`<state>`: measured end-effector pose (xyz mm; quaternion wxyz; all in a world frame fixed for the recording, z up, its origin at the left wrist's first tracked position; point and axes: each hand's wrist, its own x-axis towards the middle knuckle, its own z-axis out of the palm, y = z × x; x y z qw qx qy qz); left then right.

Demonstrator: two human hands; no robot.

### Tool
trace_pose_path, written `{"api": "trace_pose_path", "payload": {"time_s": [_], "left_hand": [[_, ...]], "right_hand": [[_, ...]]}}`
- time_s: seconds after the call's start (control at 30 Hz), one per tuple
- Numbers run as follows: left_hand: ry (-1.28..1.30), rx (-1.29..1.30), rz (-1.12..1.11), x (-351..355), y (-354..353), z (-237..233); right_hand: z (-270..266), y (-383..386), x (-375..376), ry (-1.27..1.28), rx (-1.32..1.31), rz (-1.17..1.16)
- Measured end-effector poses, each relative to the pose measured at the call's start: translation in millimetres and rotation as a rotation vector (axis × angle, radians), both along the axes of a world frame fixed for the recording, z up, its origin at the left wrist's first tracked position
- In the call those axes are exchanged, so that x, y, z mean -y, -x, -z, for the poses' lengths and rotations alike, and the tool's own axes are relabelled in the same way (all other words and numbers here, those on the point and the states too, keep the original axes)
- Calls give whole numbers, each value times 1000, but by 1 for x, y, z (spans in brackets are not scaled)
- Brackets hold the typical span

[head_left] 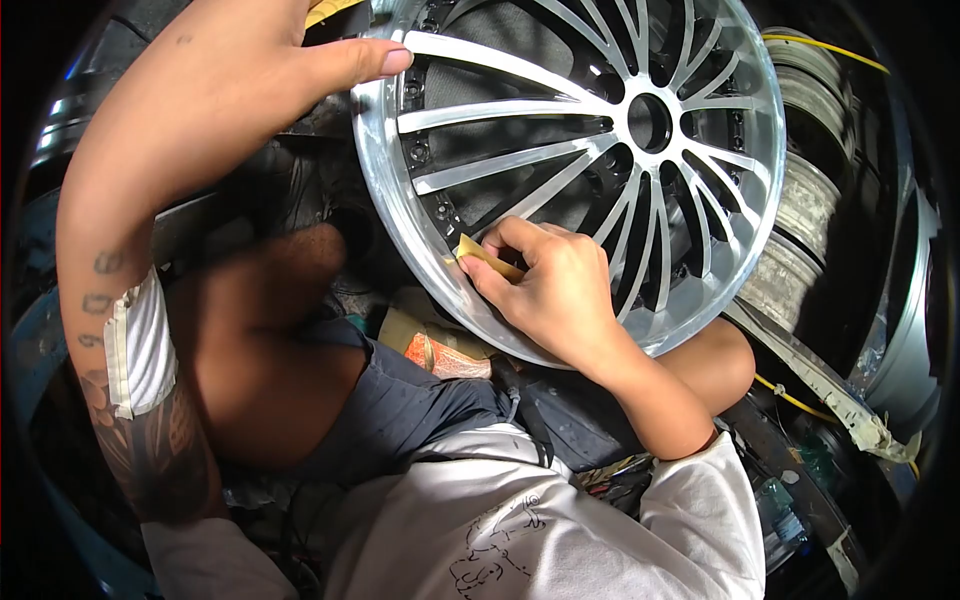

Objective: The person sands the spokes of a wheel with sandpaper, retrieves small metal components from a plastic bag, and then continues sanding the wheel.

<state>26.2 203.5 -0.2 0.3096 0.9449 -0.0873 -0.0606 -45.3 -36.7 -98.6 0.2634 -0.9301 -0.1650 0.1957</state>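
Observation:
A large silver and black multi-spoke wheel rim [540, 108] is tilted over my lap. My right hand [560, 285] pinches a folded yellow piece of sandpaper [487, 258] against the inner edge of the rim's lower left side. My left hand [335, 60] is at the rim's upper left edge, its thumb stretched toward the outer lip. The left fingers run out of the frame at the top, beside a bit of yellow material [330, 10]; whether they hold it is hidden.
Several dusty metal rims [800, 195] are stacked at the right. Yellow cable [825, 44] passes near them. A worn metal bar with peeling tape [815, 375] runs diagonally at the lower right. An orange packet [445, 358] lies between my legs.

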Motion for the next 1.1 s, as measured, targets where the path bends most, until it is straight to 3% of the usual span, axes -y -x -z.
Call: {"api": "trace_pose_path", "payload": {"time_s": [1.1], "left_hand": [[-32, -7, -54, 9, 0, -5]], "right_hand": [[4, -2, -7, -68, 152, -141]]}}
